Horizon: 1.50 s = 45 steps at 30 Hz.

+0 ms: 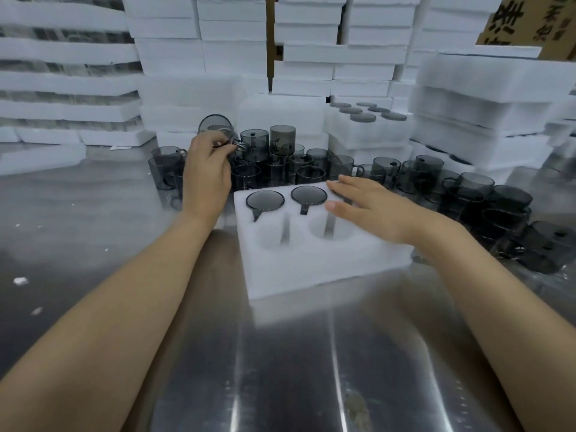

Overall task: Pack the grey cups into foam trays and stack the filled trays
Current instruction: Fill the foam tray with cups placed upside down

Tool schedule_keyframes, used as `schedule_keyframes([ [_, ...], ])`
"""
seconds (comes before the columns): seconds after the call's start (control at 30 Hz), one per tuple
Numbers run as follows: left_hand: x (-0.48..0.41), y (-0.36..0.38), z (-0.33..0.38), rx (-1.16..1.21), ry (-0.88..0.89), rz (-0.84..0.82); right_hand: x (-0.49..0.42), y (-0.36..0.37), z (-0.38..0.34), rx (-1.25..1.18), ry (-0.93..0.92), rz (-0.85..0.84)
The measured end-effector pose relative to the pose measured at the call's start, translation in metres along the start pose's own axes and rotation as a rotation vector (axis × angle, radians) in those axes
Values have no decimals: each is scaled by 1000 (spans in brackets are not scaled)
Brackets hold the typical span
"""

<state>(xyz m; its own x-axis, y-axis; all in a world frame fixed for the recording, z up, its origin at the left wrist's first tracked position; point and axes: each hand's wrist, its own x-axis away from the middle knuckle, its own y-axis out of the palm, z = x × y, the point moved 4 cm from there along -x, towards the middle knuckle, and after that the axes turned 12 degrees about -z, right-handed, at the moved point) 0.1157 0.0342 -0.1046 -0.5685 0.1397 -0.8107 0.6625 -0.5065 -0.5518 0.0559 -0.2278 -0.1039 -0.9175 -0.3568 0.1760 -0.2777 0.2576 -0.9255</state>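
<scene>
Foam tray (314, 269) under flat right hand (369, 207), left hand (205, 176) pinching grey cup (215, 123) beyond

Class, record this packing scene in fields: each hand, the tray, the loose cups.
left hand: holds a grey cup by its handle, raised
right hand: flat on the foam tray
tray slots: two seated cups at back, two empty holes in front
loose cups: crowded behind the tray on the metal table
background: stacked foam trays
</scene>
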Motion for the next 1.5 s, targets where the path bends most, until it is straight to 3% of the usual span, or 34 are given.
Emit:
schedule_keyframes([
  [0.33, 16, -41, 44, 181, 58, 81, -2, -1, 2, 14, 22, 60],
  [0.6, 21, -44, 77, -52, 359, 27, 2, 1, -5, 60, 149, 147],
  [0.77, 20, -43, 70, -5, 365, -11, 1, 2, -4, 50, 247, 183],
  [0.87, 17, -47, 70, -13, 396, 3, 5, -3, -9, 68, 125, 363],
  [1.0, 18, -50, 82, -84, 557, 0, 18, -8, -35, -38, -385, 543],
  [1.07, 19, -51, 90, -115, 616, 6, 20, -5, -46, 35, -520, 555],
  [1.27, 22, -47, 102, -117, 670, 0, 20, -6, -44, 3, -469, 622],
  [1.4, 18, -45, 93, 39, 488, -11, 22, -7, -45, 77, -404, 691],
  [1.5, 17, -39, 81, 61, 373, -30, 24, -9, -47, -177, -456, 660],
])
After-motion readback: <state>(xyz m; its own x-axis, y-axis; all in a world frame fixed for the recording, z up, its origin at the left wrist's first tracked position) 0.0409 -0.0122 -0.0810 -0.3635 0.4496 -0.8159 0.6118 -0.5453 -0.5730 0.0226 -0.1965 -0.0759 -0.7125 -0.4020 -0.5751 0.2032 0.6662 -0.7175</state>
